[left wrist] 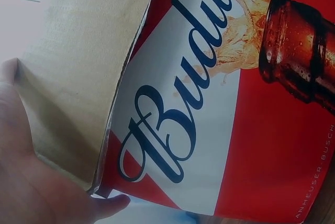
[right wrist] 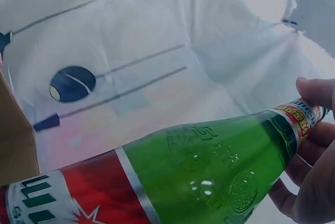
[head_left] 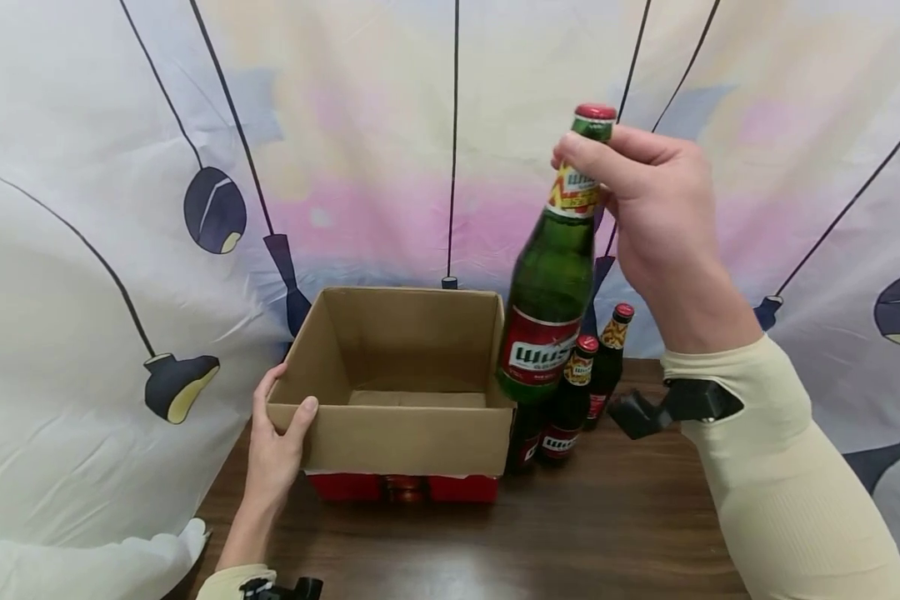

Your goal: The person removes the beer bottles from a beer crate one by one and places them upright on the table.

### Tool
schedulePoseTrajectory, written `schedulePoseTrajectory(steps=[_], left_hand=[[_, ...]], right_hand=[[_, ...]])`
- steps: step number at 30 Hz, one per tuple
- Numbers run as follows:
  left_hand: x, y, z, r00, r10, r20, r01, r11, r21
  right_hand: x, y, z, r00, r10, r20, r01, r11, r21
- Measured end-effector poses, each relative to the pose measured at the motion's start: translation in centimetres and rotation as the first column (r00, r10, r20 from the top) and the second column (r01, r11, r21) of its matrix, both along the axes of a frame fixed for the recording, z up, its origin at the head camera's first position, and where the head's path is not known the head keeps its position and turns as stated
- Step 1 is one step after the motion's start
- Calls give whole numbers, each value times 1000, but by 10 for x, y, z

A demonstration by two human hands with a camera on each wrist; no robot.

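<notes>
My right hand (head_left: 656, 200) grips a green beer bottle (head_left: 551, 275) by its neck, just under the red cap. The bottle hangs slightly tilted above the table, its base by the right rim of an open cardboard box (head_left: 405, 437). In the right wrist view, the bottle's green glass (right wrist: 209, 166) and red label fill the lower part, with the fingers around the neck. My left hand (head_left: 277, 442) holds the box's front left corner, thumb over the rim. Red and white printing (left wrist: 183, 109) on the box's side shows in the left wrist view. The visible inside of the box is bare cardboard.
Right of the box, several more bottles stand on the dark wooden table (head_left: 600, 517), among them one bottle (head_left: 558, 442) in front and another bottle (head_left: 607, 367) behind it. A patterned cloth (head_left: 375, 150) hangs behind the table. White fabric (head_left: 82, 567) lies at the lower left.
</notes>
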State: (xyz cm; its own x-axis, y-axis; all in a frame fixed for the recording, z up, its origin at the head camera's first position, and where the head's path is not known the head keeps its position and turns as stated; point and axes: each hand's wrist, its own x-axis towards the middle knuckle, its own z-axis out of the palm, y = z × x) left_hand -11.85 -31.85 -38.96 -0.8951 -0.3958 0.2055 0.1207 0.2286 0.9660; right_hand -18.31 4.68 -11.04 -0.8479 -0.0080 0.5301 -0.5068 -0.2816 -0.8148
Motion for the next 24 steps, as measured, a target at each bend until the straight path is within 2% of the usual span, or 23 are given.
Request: schedulePoseTrajectory(steps=[5, 9, 11, 15, 17, 19, 21, 23, 24], left_hand=[[0, 0, 0, 1000, -2, -2, 2, 1000, 10], [1, 0, 0, 1000, 6, -26, -5, 999, 32], [2, 0, -1, 1000, 9, -28, -8, 999, 36], [5, -1, 0, 999, 15, -49, -12, 998, 54], [7, -1, 1, 998, 20, -60, -16, 998, 63], [8, -1, 1, 998, 23, -59, -19, 998, 66], [9, -1, 1, 999, 20, -49, -17, 998, 66], [12, -1, 1, 999, 21, -43, -18, 998, 65], [13, -2, 1, 999, 21, -41, -18, 998, 67]], right_hand=[[1, 24, -14, 999, -18, 28, 19, 999, -33], [3, 46, -37, 994, -63, 87, 64, 998, -9], [4, 57, -52, 986, -111, 125, 109, 994, 20], [8, 78, -83, 956, -220, 194, 191, 969, 159], [9, 87, -98, 931, -291, 223, 229, 936, 267], [9, 96, -111, 895, -374, 243, 262, 881, 394], [10, 104, -124, 858, -453, 244, 287, 815, 503], [11, 111, -137, 827, -510, 238, 298, 756, 583], [11, 114, -144, 817, -523, 244, 299, 745, 596]])
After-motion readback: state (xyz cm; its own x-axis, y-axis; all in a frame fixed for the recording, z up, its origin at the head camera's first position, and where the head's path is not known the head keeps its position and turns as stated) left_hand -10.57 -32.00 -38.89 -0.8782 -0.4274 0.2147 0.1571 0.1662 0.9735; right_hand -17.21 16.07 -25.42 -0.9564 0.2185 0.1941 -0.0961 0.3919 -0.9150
